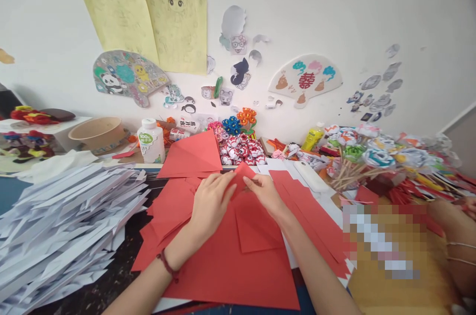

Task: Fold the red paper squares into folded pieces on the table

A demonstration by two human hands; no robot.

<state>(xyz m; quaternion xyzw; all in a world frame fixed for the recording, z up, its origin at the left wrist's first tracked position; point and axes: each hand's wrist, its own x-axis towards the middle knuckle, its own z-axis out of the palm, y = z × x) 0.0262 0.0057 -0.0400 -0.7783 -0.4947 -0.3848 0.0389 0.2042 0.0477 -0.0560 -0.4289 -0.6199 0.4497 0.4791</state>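
Observation:
Both hands meet near the middle of the view over a large red sheet (223, 270). Between them stands a small folded piece of red paper (243, 172). My left hand (213, 201) touches its left side, with the fingers close together and the thumb against the paper. My right hand (266, 193) pinches its right edge between thumb and fingers. A smaller red square (258, 230) lies on the large sheet just below the hands. More red sheets (171, 206) lie to the left, and red strips (308, 211) lie to the right over white paper.
Folded white paper strips (70, 225) are heaped at the left. Behind stand a white bottle (150, 141), a beige bowl (97, 134), red-and-white paper pieces (241, 150) and a yellow bottle (313, 137). Wrapped flowers (379, 156) lie at the right, beside another person's arm (459, 245).

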